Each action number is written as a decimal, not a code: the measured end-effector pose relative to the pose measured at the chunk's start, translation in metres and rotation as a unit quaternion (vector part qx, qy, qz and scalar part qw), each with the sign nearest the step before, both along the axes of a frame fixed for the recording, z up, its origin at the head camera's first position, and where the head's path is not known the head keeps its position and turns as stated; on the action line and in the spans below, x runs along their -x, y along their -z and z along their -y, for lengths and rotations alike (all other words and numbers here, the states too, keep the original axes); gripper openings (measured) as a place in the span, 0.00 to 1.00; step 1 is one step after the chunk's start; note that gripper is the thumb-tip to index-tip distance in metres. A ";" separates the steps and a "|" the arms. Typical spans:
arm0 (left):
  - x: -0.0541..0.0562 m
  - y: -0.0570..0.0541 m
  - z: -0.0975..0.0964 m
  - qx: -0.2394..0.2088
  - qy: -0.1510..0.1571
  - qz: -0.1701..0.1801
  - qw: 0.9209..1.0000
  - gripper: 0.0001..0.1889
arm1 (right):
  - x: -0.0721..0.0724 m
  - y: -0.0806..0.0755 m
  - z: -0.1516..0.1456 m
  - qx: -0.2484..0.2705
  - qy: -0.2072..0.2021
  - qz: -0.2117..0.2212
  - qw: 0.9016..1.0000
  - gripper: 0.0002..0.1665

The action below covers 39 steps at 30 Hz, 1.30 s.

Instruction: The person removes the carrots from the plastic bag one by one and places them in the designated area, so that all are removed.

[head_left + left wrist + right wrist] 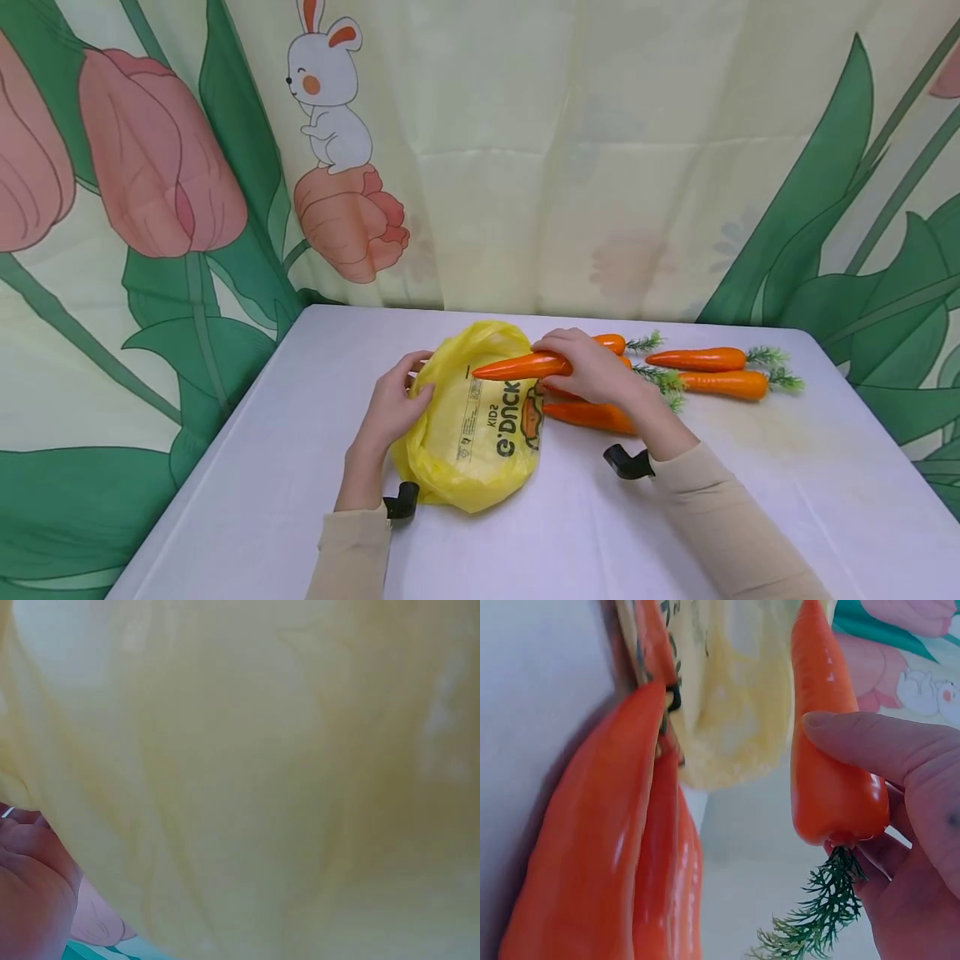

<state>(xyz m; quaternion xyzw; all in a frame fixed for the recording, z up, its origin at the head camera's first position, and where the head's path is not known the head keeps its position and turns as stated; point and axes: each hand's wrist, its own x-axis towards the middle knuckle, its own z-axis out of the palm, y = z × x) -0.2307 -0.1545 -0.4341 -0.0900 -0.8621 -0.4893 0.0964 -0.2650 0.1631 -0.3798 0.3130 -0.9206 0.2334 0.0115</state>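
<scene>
A yellow plastic bag [468, 483] with dark lettering lies on the table, its mouth spread wide. My left hand [393, 404] grips the bag's left edge between thumb and fingers; yellow film fills most of the left wrist view, hiding much of that hand [34, 881]. Between thumb and fingers, my right hand [588, 367] holds an orange carrot [517, 367] by its thick end, the tip pointing left over the bag. Green leaves [817, 907] hang from that carrot [829, 742] in the right wrist view. Below the right hand, several other carrots [588, 416] lie beside the bag.
Two more carrots, an upper one [697, 359] and a lower one [723, 384], lie to the right on the white-covered table [247, 500]. A curtain [495, 167] printed with tulips and a rabbit hangs behind the table's far edge.
</scene>
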 end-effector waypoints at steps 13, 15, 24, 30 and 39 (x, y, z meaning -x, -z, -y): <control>0.000 -0.001 0.000 0.006 -0.002 0.004 1.000 0.22 | -0.013 -0.008 -0.053 -0.002 0.068 0.006 0.998 0.28; 0.000 -0.001 0.001 0.007 -0.001 0.005 1.000 0.23 | -0.015 -0.008 -0.060 -0.005 0.074 0.009 0.997 0.29; -0.002 -0.004 -0.001 0.004 -0.006 0.011 1.000 0.22 | -0.020 -0.012 -0.096 0.004 0.065 -0.018 0.998 0.29; -0.002 -0.002 0.000 0.004 -0.007 0.012 1.000 0.22 | -0.026 -0.009 -0.119 0.017 0.065 -0.033 0.997 0.28; -0.002 -0.004 -0.001 0.009 -0.004 0.008 1.000 0.22 | -0.034 -0.006 -0.144 0.020 0.078 -0.043 0.996 0.27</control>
